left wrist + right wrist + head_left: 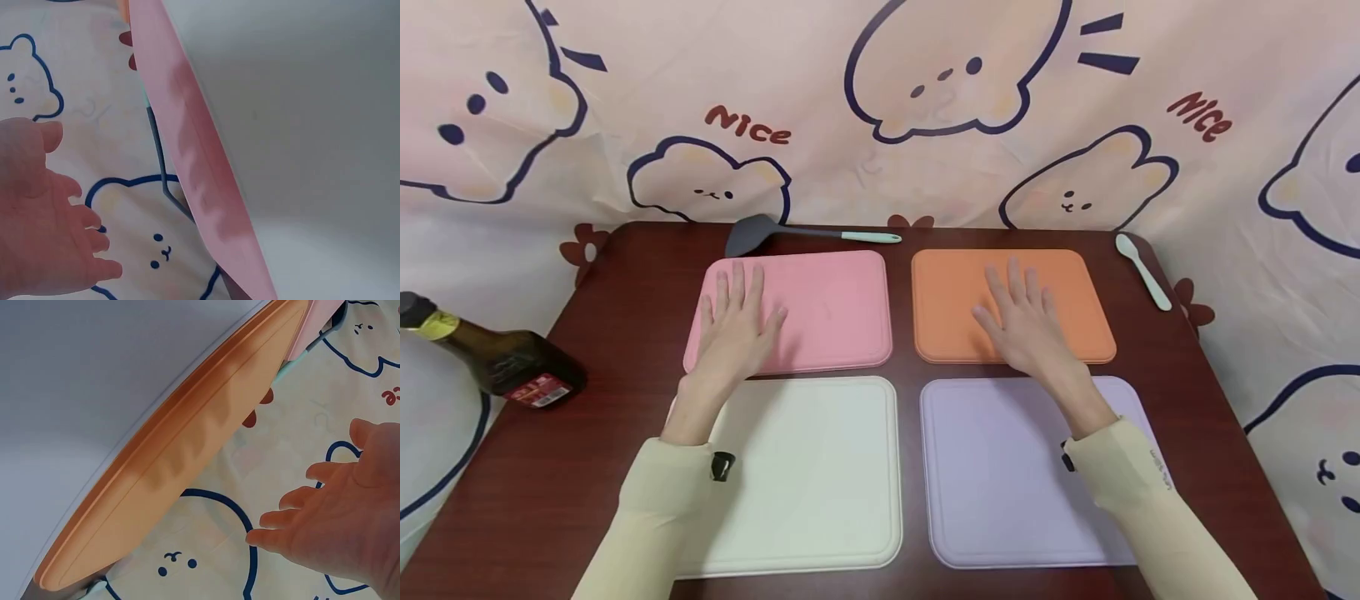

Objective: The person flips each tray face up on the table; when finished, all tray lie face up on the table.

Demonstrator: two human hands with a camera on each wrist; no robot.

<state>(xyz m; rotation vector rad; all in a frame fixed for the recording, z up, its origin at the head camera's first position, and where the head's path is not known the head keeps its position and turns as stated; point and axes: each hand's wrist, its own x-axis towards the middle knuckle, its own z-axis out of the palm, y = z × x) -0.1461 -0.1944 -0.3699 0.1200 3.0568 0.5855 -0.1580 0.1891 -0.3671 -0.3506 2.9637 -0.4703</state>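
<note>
Four rectangular boards, which look like cutting boards, lie on the dark wooden table in two rows. My left hand (735,329) is spread over the pink board (827,308), palm down. On the right, my right hand (1026,325) spreads its fingers over the orange board (940,308). Both wrist views show the hands apart from the boards, with finger shadows falling on the pink and orange surfaces; neither hand holds anything. Below my left forearm is the white board (812,475), and below the right one the purple board (992,475), each partly covered by a sleeve.
A dark spatula (752,235) with a pale green handle lies along the table's back edge. Near the right edge rests a pale green spoon (1142,271). A dark sauce bottle (512,354) with a red label is at the left edge. Cartoon-printed cloth (842,183) surrounds the table.
</note>
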